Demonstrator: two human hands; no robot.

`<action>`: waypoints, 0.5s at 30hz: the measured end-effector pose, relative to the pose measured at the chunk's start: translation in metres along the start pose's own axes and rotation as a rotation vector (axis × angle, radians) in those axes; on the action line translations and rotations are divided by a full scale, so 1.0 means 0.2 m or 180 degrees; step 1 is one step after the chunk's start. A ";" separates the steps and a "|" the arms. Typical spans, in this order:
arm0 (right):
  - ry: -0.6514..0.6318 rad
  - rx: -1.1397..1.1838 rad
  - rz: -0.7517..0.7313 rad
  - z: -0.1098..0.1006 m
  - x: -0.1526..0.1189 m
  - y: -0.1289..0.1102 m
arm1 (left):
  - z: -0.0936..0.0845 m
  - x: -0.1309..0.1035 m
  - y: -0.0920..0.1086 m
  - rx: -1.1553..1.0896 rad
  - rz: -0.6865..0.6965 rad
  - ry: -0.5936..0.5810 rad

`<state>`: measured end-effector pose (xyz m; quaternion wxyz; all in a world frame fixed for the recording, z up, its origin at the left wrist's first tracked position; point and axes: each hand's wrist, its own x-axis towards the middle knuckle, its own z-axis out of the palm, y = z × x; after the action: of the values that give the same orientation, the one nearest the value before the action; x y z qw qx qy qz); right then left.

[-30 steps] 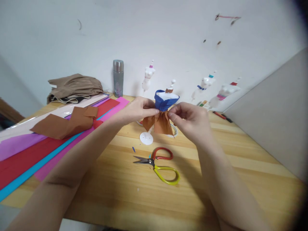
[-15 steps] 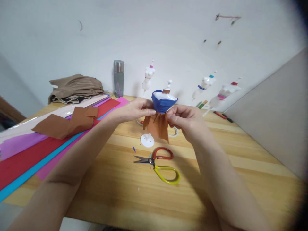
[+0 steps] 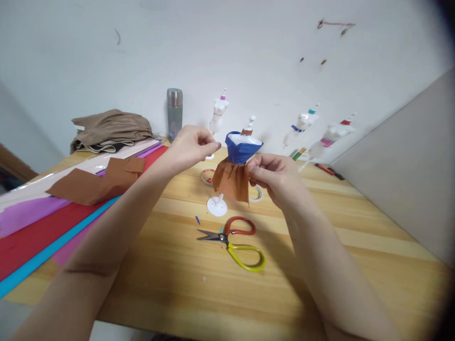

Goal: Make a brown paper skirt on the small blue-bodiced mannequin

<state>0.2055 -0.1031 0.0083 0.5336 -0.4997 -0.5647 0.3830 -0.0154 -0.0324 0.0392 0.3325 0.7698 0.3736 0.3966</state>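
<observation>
A small white mannequin [image 3: 249, 139] wears a blue crepe-paper top [image 3: 242, 150] and a gathered brown paper skirt [image 3: 232, 182]. My right hand [image 3: 272, 177] pinches the skirt's right edge just below the waist. To the left of the mannequin, my left hand [image 3: 194, 146] is lifted clear of it, thumb a little apart from the bent fingers and nothing visible in them. The mannequin's round white base [image 3: 216, 206] stands on the table beneath the skirt. Scissors [image 3: 223, 237] with one red and one yellow handle lie nearer me, blades parted.
Several other mini mannequins [image 3: 219, 113] stand along the wall. Crepe-paper sheets [image 3: 64, 222] and a folded brown piece [image 3: 106, 182] cover the left side. Behind are brown cloth [image 3: 113, 125] and a thermos [image 3: 174, 116]. Tape rolls [image 3: 207, 176] lie behind the skirt.
My left hand has let go of the skirt's waist and moved up and left. The skirt now spreads more evenly round the mannequin. My right hand keeps its pinch.
</observation>
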 end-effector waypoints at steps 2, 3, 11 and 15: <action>-0.0009 0.0009 0.0000 0.00 0.00 0.00 | -0.03 -0.03 0.05 0.0497 -0.0167 -0.0522; -0.0011 0.0008 0.0010 0.00 0.00 0.01 | -0.04 -0.04 0.07 0.0650 -0.0228 -0.0882; 0.0066 -0.0001 0.0043 0.00 0.01 0.01 | 0.00 -0.02 0.03 0.0499 -0.0090 -0.1940; 0.0028 -0.0023 0.0042 0.00 0.01 0.01 | 0.00 0.00 -0.02 0.0212 -0.0021 -0.2193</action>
<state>0.2066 -0.1017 0.0074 0.5317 -0.5070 -0.5605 0.3822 -0.0174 -0.0292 0.0359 0.4151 0.8677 0.2547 0.1000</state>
